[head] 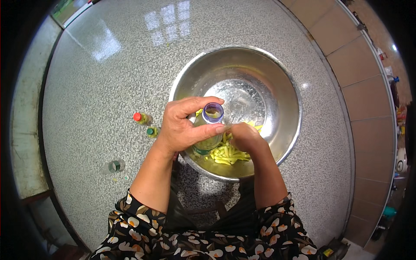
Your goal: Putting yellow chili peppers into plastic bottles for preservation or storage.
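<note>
My left hand point(187, 125) is closed around a clear plastic bottle point(208, 138) near its neck, with thumb and index finger about the uncapped purple-rimmed mouth. The bottle stands out over the near left part of a large steel basin point(282, 81). Yellow-green peppers point(227, 152) lie heaped in the basin beside the bottle. Just right of the bottle's neck is my right hand point(245, 136), curled over the peppers and somewhat blurred. Its fingertips are hidden, so whether it holds a pepper does not show.
On the speckled floor point(97, 91) at the left stand a red-capped bottle point(142, 118) and a green-capped bottle point(152, 132), both with yellow-green contents. An empty clear bottle point(113, 166) lies nearer me, beside a loose cap point(126, 177). A tiled ledge point(370, 97) runs along the right.
</note>
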Demonstrator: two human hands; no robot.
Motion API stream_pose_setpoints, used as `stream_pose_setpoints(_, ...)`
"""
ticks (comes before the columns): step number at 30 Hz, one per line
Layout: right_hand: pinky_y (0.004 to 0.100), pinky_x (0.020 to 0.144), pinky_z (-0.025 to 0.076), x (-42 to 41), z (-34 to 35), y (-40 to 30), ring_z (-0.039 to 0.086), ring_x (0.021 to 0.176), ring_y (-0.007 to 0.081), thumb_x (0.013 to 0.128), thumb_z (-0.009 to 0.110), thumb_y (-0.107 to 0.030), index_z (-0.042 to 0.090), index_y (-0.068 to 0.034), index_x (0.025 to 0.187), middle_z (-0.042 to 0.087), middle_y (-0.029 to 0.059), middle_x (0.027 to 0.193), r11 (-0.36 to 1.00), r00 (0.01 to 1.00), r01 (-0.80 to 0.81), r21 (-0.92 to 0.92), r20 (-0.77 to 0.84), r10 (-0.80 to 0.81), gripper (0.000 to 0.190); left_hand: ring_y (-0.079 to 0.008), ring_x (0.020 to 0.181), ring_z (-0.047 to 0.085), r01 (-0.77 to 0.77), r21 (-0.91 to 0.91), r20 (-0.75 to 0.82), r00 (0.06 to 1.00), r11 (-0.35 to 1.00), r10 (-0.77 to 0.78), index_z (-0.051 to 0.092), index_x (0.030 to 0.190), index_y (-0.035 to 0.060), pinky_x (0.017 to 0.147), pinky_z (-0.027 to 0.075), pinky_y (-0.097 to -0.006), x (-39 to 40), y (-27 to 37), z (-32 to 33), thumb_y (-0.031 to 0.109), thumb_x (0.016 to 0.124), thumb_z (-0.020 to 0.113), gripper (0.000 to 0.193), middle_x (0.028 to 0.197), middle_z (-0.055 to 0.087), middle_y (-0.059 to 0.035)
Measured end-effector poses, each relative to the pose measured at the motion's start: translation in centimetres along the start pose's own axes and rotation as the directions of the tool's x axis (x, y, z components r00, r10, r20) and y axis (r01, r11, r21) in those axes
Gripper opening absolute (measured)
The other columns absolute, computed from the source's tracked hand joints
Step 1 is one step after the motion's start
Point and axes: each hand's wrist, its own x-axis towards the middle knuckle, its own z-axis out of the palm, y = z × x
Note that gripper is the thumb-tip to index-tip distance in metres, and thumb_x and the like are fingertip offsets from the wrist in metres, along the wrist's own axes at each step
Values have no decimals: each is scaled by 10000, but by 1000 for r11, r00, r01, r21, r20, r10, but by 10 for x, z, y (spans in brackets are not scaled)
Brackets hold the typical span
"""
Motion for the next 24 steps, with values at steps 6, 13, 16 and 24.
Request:
stream_pose_setpoints(6,432,753,513,-3,-3,7,641,886,370,738,553,-18,664,-41,911,657,205,890,998,998,56,-2,37,-56,206,-171,880,667,-31,49,21,999,998,30,672,1058,-14,802,511,-278,1,-1,1,115,657,832,450,935,700,-114)
stream_pose_setpoints(13,394,694,505,-12,-35,-8,629,748,359,710,586,-37,645,-33,872,643,205,822,947,982,44,318,-191,18,172,-188,884,672,-47,81,36,998,996,45,681,1035,-13,805,511,-282,2,1,3,124,640,839,447,971,700,-127)
stream_pose_setpoints(16,253,621,470,-37,-69,-25,574,652,138,748,634,0,625,-11,882,638,92,784,708,871,336,622,-490,17,134,-186,869,676,-58,97,48,997,994,53,691,1022,3,784,515,-282,3,2,8,145,639,847,438,964,702,-130)
stream_pose_setpoints(24,145,567,391,-67,-95,-70,491,659,2,769,681,29,623,22,944,600,4,826,398,522,777,488,-852,27,185,-221,843,686,-63,150,92,995,987,49,705,999,34,762,518,-304,2,4,18,169,626,855,424,927,709,-120)
